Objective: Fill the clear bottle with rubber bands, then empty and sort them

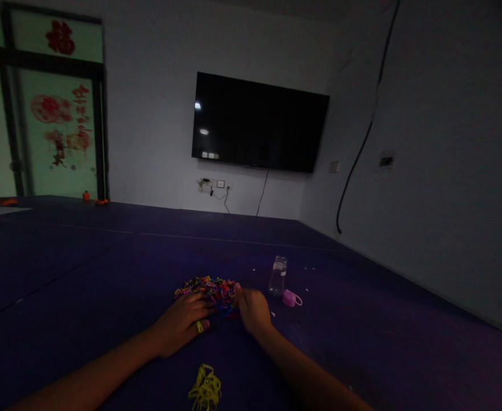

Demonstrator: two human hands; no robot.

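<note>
A pile of small multicoloured bands [210,288] lies on the purple surface [139,274]. My left hand [184,322] rests palm down at the pile's left near edge, fingers apart, with a yellow band around its thumb. At the pile's right edge is my right hand [253,311], its fingers curled together; what they hold, if anything, is too small to make out. Nearer to me, between my forearms, sits a loose heap of yellow bands [205,389].
A clear bottle [278,277] stands uncapped right of my right hand, beside a pink lid with a loop [290,298]. White scraps are scattered around them. Orange objects [100,202] lie far left. A dark screen [259,123] hangs on the wall.
</note>
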